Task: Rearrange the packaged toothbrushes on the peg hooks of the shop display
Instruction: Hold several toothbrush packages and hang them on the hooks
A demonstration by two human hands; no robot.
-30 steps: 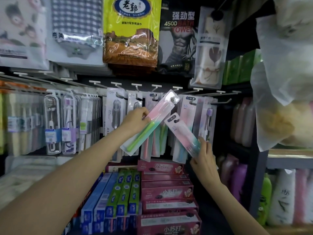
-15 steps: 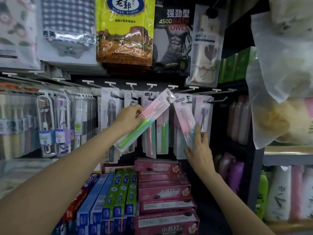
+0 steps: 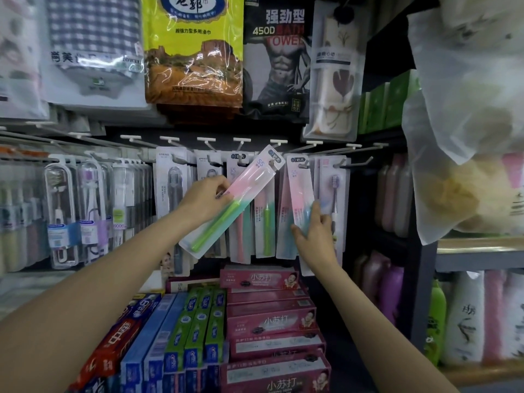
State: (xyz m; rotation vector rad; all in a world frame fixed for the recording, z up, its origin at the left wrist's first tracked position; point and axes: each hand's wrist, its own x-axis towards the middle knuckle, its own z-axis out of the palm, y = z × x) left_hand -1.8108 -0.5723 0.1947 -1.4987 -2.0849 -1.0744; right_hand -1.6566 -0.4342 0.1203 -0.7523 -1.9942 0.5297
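Note:
My left hand grips a tilted pink-and-green toothbrush pack in front of the display, its top corner near a peg hook. My right hand holds the lower end of a pink-and-blue toothbrush pack, whose top sits at the peg hook. More toothbrush packs hang behind both, and a purple-headed toothbrush pack hangs just right of my right hand.
Boxed toothpaste is stacked below the hooks, with green and blue boxes to its left. Cased toothbrushes hang at the left. Towel packs hang above. Bottles and a hanging plastic bag crowd the right.
My right hand has swung its pack upright and brought its top up to the peg hook. My left hand has kept its tilted pack nearly in place.

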